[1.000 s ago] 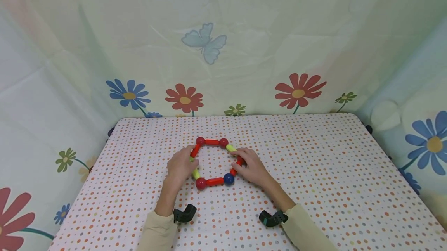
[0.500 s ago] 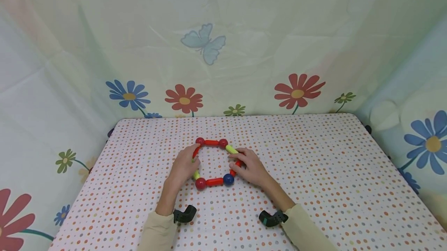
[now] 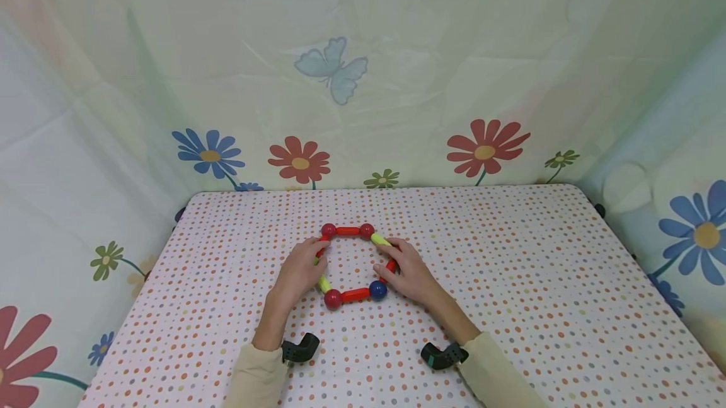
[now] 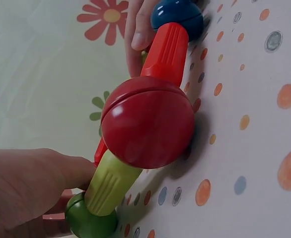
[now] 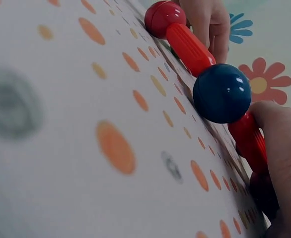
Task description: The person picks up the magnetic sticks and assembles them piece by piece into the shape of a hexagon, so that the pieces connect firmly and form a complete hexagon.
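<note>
A six-sided ring of magnetic rods and balls (image 3: 356, 294) lies on the table. Red balls mark its far corners and near left corner (image 3: 333, 299); a blue ball (image 3: 378, 290) forms the near right one. My left hand (image 3: 297, 269) grips the left corner, around a green ball (image 4: 91, 218) beside a yellow-green rod (image 4: 113, 183). On the opposite side, my right hand (image 3: 414, 275) holds the right corner, its thumb by a red rod (image 5: 250, 141). A dark ball (image 5: 263, 193) there is mostly covered by that hand. Another yellow-green rod (image 3: 380, 239) runs under its fingers.
The table wears a dotted cloth (image 3: 510, 282). Flower-printed curtains (image 3: 408, 80) rise behind it and at both sides. A black wrist camera sits on each wrist, the left one (image 3: 300, 348) and the right one (image 3: 444, 355).
The ring has shifted slightly to the right, its near side most visibly. My left hand has moved a little right with it; my right hand stays nearly in place.
</note>
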A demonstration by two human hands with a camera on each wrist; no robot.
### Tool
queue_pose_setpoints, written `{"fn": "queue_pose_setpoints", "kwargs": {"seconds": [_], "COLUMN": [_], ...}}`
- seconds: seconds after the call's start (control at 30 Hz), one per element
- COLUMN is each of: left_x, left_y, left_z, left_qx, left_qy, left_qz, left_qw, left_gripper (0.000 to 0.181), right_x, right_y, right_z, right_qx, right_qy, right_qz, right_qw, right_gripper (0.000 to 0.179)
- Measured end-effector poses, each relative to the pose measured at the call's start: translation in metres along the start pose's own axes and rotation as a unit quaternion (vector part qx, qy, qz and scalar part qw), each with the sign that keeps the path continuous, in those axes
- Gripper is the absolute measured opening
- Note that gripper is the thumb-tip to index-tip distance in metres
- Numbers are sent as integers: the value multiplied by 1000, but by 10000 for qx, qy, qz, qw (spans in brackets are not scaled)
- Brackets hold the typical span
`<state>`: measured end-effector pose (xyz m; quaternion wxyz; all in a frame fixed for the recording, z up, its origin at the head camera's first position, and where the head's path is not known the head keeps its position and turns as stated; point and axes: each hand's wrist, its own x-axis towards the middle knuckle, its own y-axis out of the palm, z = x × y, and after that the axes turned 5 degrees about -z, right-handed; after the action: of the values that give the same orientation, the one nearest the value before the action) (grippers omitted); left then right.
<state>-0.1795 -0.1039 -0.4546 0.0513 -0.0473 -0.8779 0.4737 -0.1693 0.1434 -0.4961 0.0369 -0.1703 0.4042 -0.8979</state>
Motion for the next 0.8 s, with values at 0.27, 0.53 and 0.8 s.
{"fn": "queue_pose_setpoints", "kwargs": {"seconds": [0.27, 0.53, 0.8], "left_x": [-1, -1, 0], "left_y": [-1, -2, -2], "left_z": [-2, -2, 1], "left_qx": [-259, -240, -245], "left_qy": [-63, -57, -73], "left_qz": [-6, 21, 71], "left_qw": [9996, 9997, 9996], "left_gripper": [46, 45, 45], "right_x": [2, 3, 3], "right_y": [-2, -5, -5], "right_z": [3, 5, 3], "right_qx": [47, 333, 435], "right_qy": [460, 689, 555], "right_qz": [13, 398, 423], "right_qw": [9989, 9963, 9966], "right_gripper": [75, 80, 79]}}
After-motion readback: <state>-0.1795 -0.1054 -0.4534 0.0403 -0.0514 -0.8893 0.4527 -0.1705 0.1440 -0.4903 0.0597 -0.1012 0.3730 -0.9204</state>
